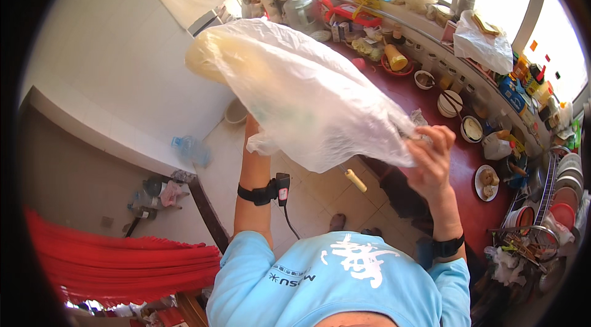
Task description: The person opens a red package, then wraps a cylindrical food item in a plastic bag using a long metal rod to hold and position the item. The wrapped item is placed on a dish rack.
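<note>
A large translucent white plastic bag (304, 96) is spread across the middle of the view, above the floor and the edge of the red counter. My right hand (431, 156) grips its gathered right end between thumb and fingers. My left forearm rises behind the bag, which hides my left hand; what that hand does cannot be seen. Something yellowish (208, 52) shows through or at the bag's upper left end. A pale yellow handle (355, 180) juts out below the bag's lower edge, its other end hidden.
The red counter (489, 216) curves along my right, with a plate of food (486, 182), bowls (472, 129), stacked bowls with chopsticks (449, 103) and a red basket (397, 63). A dish rack (547, 188) stands far right. Plastic bottles (191, 149) lie at left.
</note>
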The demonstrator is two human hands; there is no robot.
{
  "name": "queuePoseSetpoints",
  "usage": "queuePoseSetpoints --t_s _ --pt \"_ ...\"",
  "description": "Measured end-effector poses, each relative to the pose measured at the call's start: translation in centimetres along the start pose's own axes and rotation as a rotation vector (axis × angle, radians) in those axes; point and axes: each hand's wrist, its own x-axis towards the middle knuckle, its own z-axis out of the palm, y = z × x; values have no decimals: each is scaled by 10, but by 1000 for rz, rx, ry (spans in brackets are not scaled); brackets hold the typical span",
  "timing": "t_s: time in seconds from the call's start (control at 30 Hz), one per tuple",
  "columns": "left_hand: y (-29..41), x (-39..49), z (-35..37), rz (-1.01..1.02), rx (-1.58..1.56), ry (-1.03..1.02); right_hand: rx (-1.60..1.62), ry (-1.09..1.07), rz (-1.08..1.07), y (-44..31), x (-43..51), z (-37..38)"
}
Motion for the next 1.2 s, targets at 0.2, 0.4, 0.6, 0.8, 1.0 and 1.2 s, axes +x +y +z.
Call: queuePoseSetpoints --t_s 0.2,0.4,0.6,0.8,1.0,1.2 --pt "-13 -19 -47 -113 -265 39 709 -290 225 -25 3 11" --pt "3 -21 -13 -141 -167 50 263 206 139 -44 64 10" --pt "11 -26 5 -190 -138 48 126 -160 25 -86 103 43" --pt "8 -41 9 -251 -108 55 253 -95 -100 -100 88 108" --pt "1 -44 12 -281 -69 44 399 -74 -48 -95 83 127" --pt "-3 -48 18 -292 -38 37 593 -59 148 -91 98 136"
